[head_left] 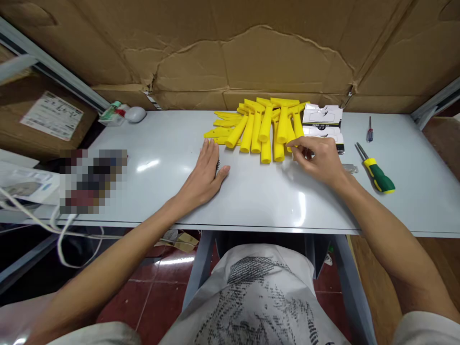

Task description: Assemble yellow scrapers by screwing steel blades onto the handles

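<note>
My left hand (206, 175) lies flat on the white tabletop, fingers stretched forward and thumb apart. A small dark thing (217, 165) shows at the edge of its palm; the hand hides most of it. Just beyond the fingertips are flat yellow plastic pieces (215, 132). Several yellow T-shaped handles (266, 125) lie in a row, some overlapping, their hollow round ends toward me. My right hand (319, 158) has its fingers curled, with thumb and index fingertip pinched at the end of a yellow handle (296, 125) at the row's right. Behind this hand are white-and-black packs (322, 116).
Right of the packs lie a small screwdriver (370, 130) and a green-and-yellow screwdriver (380, 176). A grey metal object (350, 168) sits partly behind my right wrist. At left are a white mouse (135, 114), a small box (112, 115) and white cables (64, 235). Cardboard (251, 57) walls the back.
</note>
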Demonstrator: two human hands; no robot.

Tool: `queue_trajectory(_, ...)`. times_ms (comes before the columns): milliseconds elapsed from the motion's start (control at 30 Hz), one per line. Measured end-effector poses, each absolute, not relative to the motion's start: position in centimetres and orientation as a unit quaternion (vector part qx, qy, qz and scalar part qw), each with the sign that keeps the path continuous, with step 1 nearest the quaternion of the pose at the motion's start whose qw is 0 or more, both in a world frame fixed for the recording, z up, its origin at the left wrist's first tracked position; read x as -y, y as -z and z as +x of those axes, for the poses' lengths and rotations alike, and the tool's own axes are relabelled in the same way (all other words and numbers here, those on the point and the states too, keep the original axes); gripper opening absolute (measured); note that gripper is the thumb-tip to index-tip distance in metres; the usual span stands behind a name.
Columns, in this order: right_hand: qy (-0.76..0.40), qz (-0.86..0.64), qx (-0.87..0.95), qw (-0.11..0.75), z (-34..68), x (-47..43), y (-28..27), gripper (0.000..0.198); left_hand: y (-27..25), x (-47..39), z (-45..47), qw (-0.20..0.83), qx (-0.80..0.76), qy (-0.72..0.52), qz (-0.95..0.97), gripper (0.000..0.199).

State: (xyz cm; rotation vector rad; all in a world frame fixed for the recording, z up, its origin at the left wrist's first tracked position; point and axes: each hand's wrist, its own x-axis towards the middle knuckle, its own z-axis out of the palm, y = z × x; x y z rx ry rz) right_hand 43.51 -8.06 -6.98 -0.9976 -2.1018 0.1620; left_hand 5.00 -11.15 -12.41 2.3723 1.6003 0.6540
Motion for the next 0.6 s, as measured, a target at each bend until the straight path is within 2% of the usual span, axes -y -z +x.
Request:
queue_trajectory(67, -0.053, -0.391, 0.832, 0.390, 43.6, 8.0, 7.0, 0.024, 11.4, 9.9, 6.2, 0.064, -0.552, -0.263, 0.789, 0.081)
queue_trajectory(133, -0.042, -0.382, 0.833, 0.398, 43.6, 7.9, 7.0, 0.024, 9.7, 8.0, 7.5, 0.024, -0.562, -0.294, 0.773, 0.066)
queue_trajectory(200, -0.032, -0.382, 0.827, 0.411, 43.7, 7.8, 7.1, 0.024, 7.7, 5.8, 8.9, 0.006, -0.584, -0.283, 0.760, 0.047)
queue_trajectory(267, -0.030, -0.395, 0.816, 0.421, 43.9, 7.7, 7.1, 0.023, 6.0, 3.7, 10.3, 0.005, -0.617, -0.246, 0.747, 0.039)
queue_trajectory(433, -0.049, -0.439, 0.789, 0.427, 44.2, 7.3, 7.1, 0.022, 4.6, 0.3, 12.9, 0.027, -0.655, -0.168, 0.737, 0.053)
queue_trajectory(600, -0.046, -0.440, 0.795, 0.415, 44.1, 7.2, 7.3, 0.024, 5.2, -0.8, 13.8, 0.017, -0.674, -0.153, 0.722, 0.057)
